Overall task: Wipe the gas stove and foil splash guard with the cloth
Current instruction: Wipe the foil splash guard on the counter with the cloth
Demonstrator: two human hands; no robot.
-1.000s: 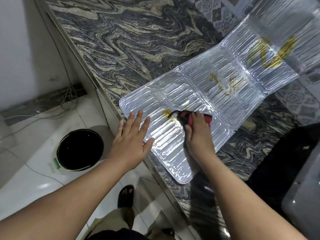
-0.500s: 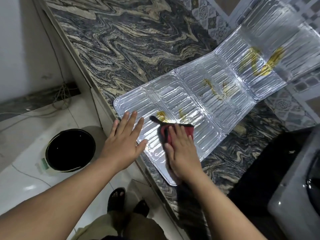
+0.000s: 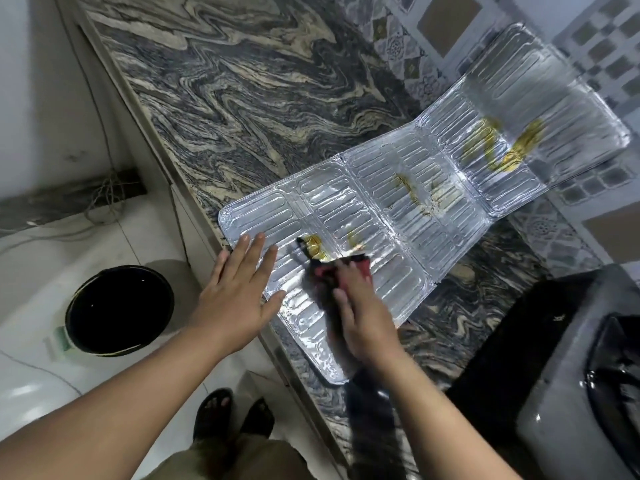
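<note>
The silver foil splash guard (image 3: 398, 202) lies unfolded flat on the marbled counter, its far panel leaning up the tiled wall. Yellow greasy smears mark each panel. My right hand (image 3: 363, 313) presses a red and dark cloth (image 3: 332, 271) onto the near panel, just below a yellow smear (image 3: 313, 245). My left hand (image 3: 239, 289) lies flat with fingers spread on the near left end of the guard, holding it down. The gas stove (image 3: 571, 358) shows partly at the lower right, dark with a grey body.
The marbled stone counter (image 3: 242, 98) stretches away to the far left. A black bucket (image 3: 119, 310) stands on the white floor tiles below the counter edge. My sandalled feet (image 3: 235, 414) are by the counter front. Patterned wall tiles (image 3: 433, 29) rise behind the guard.
My right hand has pulled the cloth back toward me and leftward across the near panel, uncovering the yellow smear. My left hand stays pressed on the guard's end.
</note>
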